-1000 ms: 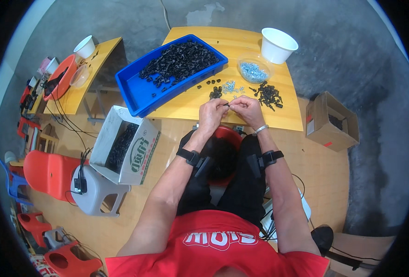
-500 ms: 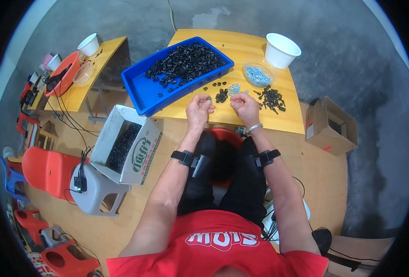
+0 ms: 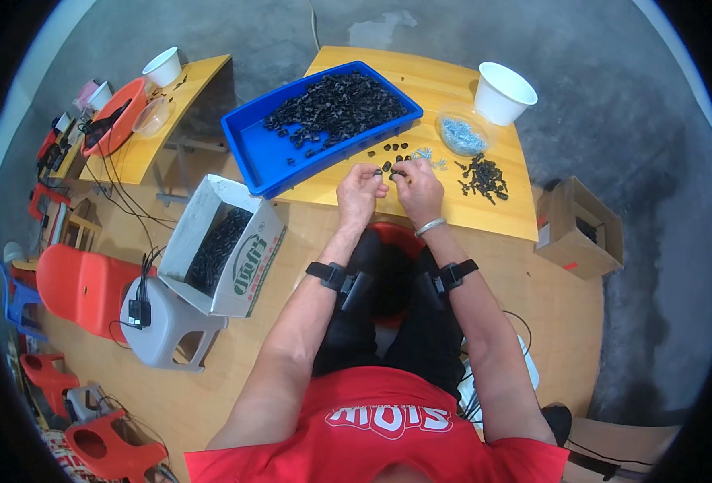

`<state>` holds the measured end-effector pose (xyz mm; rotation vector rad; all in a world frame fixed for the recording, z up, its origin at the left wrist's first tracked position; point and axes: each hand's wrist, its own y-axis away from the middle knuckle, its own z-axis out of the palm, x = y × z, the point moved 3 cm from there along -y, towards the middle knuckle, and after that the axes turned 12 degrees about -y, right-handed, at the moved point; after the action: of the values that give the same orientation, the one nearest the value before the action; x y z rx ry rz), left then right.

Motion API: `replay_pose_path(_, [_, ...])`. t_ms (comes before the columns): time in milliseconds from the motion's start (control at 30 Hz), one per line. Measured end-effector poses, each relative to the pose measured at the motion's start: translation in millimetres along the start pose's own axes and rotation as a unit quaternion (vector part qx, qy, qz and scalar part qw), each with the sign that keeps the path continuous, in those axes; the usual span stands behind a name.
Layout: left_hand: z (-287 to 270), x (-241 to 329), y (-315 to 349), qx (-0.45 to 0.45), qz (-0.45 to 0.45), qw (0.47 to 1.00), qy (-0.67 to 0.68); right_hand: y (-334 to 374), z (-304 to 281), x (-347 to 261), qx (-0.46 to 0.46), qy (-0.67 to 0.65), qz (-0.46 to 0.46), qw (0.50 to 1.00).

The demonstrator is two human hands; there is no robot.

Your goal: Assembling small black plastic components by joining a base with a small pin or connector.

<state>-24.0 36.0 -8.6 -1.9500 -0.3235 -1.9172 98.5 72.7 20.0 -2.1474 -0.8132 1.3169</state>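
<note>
Orange tub (image 3: 123,137): on the side desk (image 3: 201,76), far left, with dark things in it.
White box (image 3: 269,237): just off the near desk (image 3: 452,211), top open, black bits inside; big green writing and a drawing on its side.
Blue tray (image 3: 247,149): set slanted on the near desk; its walls seem good for keeping the heap of black parts (image 3: 336,109) together.
Left hand (image 3: 356,193): the fingers pinch a small black piece (image 3: 378,171) by their tips, maybe because it is so tiny. The piece is over the desk's front edge.
Red shirt (image 3: 388,386): big white letters on the front.
Black caps (image 3: 396,146): a few in a row, some closer in, by the fingers.
Right hand (image 3: 422,193): fingertips bunched, close to the left ones; I can't tell if they grip anything.
Silver screws (image 3: 423,154): loose just past the right hand, probably for easy reaching.
Clear bowl (image 3: 478,125): keeps more silver screws from rolling off, I think.
Black pile (image 3: 485,179): right of the hand, kept apart from the silver ones.
White tub (image 3: 497,105): back right.
Brown box (image 3: 573,249): at the right, with a red patch.
</note>
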Motion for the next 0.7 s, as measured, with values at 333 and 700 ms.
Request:
replay_pose_path(333, [0, 1, 1, -0.033, 0.007, 0.999, -0.039, 12, -2, 4, -0.048, -0.068, 0.003, 0.997])
replay_pose_path(700, [1, 9, -3, -0.156, -0.057, 0.986, 0.012, 11, -27, 13, -0.058, -0.486, 0.284, 0.824])
